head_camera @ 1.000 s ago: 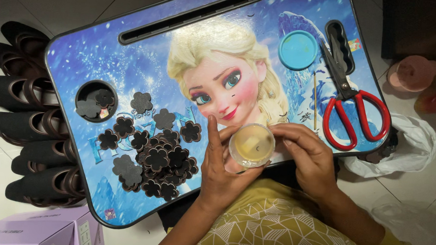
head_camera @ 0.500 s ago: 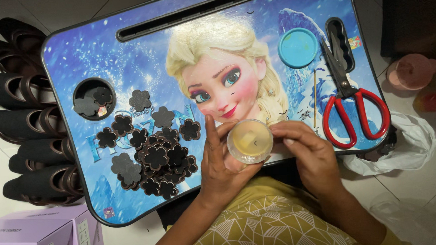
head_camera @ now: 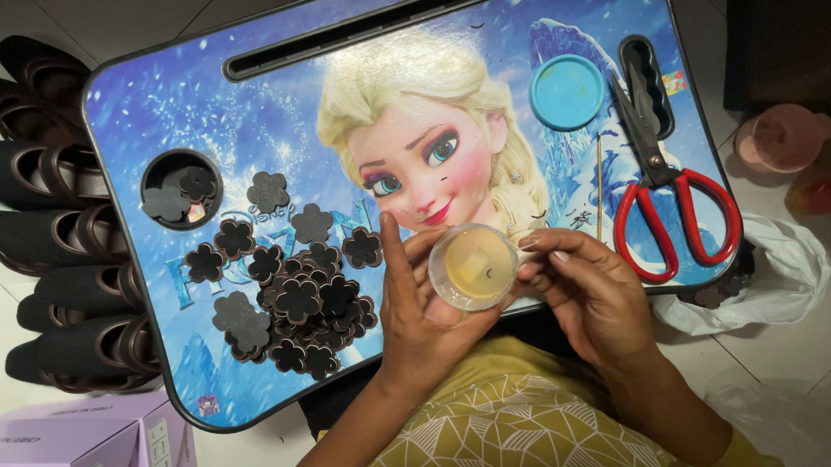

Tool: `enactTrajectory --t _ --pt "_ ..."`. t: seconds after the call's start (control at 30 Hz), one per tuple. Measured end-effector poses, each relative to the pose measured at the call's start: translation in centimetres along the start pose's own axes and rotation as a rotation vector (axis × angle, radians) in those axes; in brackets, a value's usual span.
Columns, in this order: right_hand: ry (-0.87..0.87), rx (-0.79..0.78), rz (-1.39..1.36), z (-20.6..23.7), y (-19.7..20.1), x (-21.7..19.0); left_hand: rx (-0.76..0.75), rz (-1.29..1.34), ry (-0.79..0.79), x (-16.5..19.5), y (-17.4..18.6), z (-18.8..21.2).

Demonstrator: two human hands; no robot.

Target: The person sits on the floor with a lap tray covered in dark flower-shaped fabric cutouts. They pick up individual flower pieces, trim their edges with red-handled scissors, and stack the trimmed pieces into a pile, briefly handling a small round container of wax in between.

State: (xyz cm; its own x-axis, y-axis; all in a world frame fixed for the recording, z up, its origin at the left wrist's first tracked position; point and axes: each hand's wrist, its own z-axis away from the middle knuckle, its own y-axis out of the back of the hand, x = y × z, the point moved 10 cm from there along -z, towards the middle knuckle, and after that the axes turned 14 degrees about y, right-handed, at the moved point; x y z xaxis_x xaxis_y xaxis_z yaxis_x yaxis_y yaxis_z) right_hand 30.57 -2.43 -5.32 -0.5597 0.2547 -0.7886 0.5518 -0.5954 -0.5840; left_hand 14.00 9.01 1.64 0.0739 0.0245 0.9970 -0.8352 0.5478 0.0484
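**A:** That little clear round tub point(head_camera: 473, 266) with the pale yellowish stuff in it sits right at the near edge of the worktop point(head_camera: 157, 106), between both your hands. Your left hand point(head_camera: 421, 310) cups it from below, fingers wrapped around its side, thumb pointing up. Your right hand point(head_camera: 594, 292) has its fingers curled in at the rim, touching it; can't tell whether they pinch anything.

**B:** Yeah, and the tub is open, with the blue lid point(head_camera: 567, 92) lying well apart up top near the red scissors point(head_camera: 669, 195). Tilt it and I'd guess the contents could spill into your lap, since it hangs half off the edge.

**A:** Also that pile of dark flower cutouts point(head_camera: 300, 303) lies just beside your left wrist. One nudge probably scatters them, maybe onto the floor by the shoes point(head_camera: 50, 243).
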Motion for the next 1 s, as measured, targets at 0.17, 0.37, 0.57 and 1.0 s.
enactTrajectory --t 0.17,0.37,0.57,1.0 --pt "0.327 -0.217 0.543 0.3 -3.1 -3.3 0.004 0.029 -0.006 -0.1 -0.2 0.1" --pt "0.869 -0.449 1.321 3.9 -8.6 -5.8 0.077 -0.033 0.030 -0.2 1.1 -0.1" --pt "0.184 -0.157 0.259 1.5 -1.8 -2.1 0.165 -0.200 -0.085 0.8 1.8 0.0" --pt "0.609 -0.283 1.146 -6.4 -4.6 -10.0 0.079 -0.469 -0.102 -0.1 0.2 -0.6"
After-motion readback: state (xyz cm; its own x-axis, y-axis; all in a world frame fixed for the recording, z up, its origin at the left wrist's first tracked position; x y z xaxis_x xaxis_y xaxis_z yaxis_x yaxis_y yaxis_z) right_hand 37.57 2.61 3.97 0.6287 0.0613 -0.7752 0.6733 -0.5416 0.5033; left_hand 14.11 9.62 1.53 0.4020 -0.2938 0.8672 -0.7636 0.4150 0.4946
